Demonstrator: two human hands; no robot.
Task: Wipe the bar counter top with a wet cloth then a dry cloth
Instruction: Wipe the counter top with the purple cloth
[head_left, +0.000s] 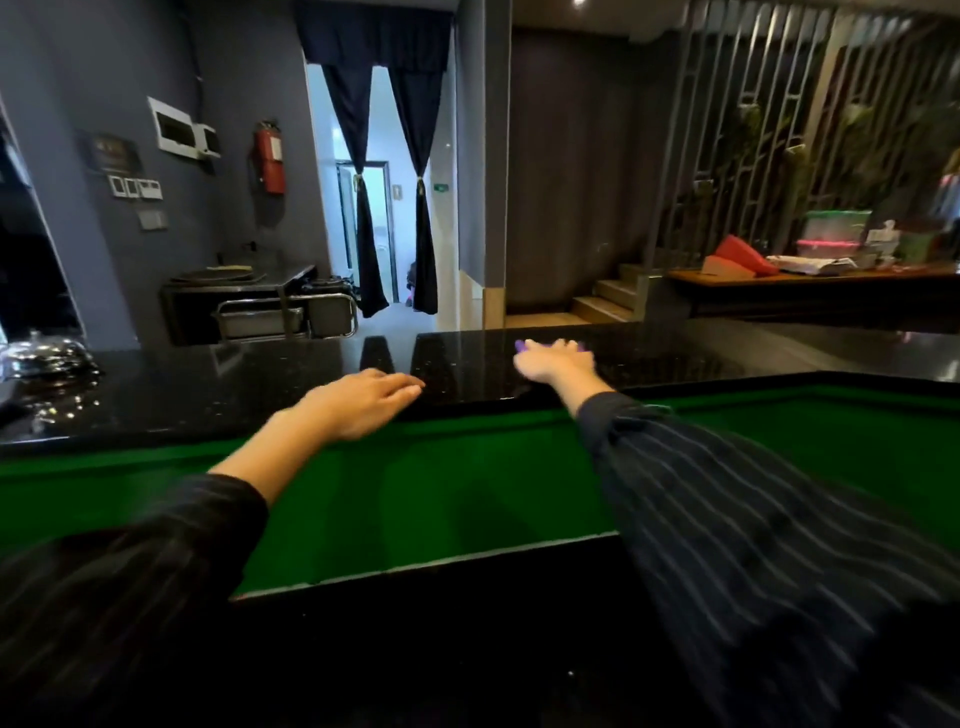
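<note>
The glossy black bar counter top (208, 384) runs across the middle of the head view. My right hand (553, 364) reaches far over it and presses flat on a purple cloth (522, 345), of which only small edges show past the fingers near the counter's far edge. My left hand (363, 402) rests palm down on the counter's near edge, fingers together, holding nothing. Both arms wear dark striped sleeves.
A green lower surface (441, 493) lies between me and the counter. A shiny metal dome (44, 358) stands on the counter at the far left. Beyond are a steel trolley (280, 317), a curtained doorway, steps, and a cluttered wooden shelf (810, 273) at the right.
</note>
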